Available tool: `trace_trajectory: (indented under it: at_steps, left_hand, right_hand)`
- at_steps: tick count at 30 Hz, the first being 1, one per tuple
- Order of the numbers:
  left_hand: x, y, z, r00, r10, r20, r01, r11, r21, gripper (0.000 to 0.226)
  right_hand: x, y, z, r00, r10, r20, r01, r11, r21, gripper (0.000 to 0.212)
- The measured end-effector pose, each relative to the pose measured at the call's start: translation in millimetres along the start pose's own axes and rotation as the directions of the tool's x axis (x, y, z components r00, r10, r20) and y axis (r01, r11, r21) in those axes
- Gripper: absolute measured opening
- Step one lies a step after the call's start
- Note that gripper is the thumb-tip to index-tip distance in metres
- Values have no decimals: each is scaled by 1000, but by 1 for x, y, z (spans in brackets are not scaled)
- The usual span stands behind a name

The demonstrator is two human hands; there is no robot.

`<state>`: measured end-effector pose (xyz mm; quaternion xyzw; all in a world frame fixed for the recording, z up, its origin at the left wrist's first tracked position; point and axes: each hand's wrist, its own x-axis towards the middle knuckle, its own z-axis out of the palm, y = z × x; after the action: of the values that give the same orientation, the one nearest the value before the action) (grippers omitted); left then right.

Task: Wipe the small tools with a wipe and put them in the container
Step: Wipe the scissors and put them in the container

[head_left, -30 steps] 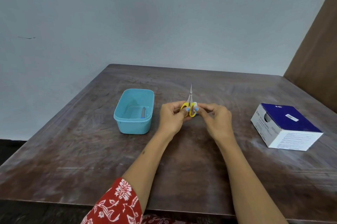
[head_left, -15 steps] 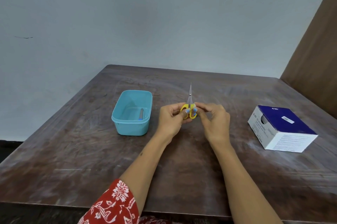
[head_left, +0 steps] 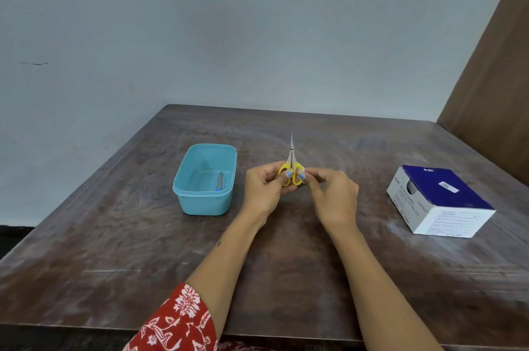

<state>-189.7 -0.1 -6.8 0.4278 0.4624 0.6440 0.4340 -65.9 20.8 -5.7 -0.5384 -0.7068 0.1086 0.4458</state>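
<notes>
From the head camera, the left hand (head_left: 264, 189) pinches small yellow-handled scissors (head_left: 291, 168) upright above the wooden table (head_left: 114, 250), steadying them while the right hand (head_left: 333, 196) pinches a wipe against one handle loop, beside the turquoise container (head_left: 203, 202) already holding a slim tool (head_left: 219, 180).

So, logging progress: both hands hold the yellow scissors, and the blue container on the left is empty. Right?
Not quite. In the head view the blue container already holds a small tool. Both the left hand and right hand do hold the yellow scissors.
</notes>
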Motion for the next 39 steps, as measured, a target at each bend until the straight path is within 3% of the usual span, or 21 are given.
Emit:
trace_trajectory:
  at_steps: [6, 11, 17, 20, 26, 34, 39]
  left_hand:
    - [-2, 1, 3, 999, -14, 39, 14, 1000, -8, 21]
    - [-1, 1, 1, 1000, 4, -3, -4, 999, -43, 24]
    - [-3, 2, 3, 1000, 14, 24, -13, 999, -37, 22]
    - [-3, 3, 3, 1000, 3, 17, -1, 996, -90, 23]
    - [-1, 4, 4, 998, -62, -15, 57, 972, -228, 22]
    - [0, 4, 4, 997, -62, -51, 44, 957, -287, 26]
    - [-2, 6, 6, 998, -64, -10, 57, 950, -307, 21]
  right_hand:
    - [-4, -5, 0, 980, -149, -132, 128, 980, -155, 15]
    - [-4, -4, 4, 1000, 11, -27, -14, 992, -127, 16]
    - [-4, -6, 4, 989, -77, -123, 66, 994, -91, 16]
    - [-4, -5, 7, 994, -16, -106, 12, 999, -33, 15]
    - [-4, -7, 9, 985, 170, -33, -156, 953, 259, 15]
    - [-4, -9, 9, 961, 275, 27, -262, 880, 395, 16]
    - [-2, -9, 7, 947, 316, -55, -256, 850, 460, 12]
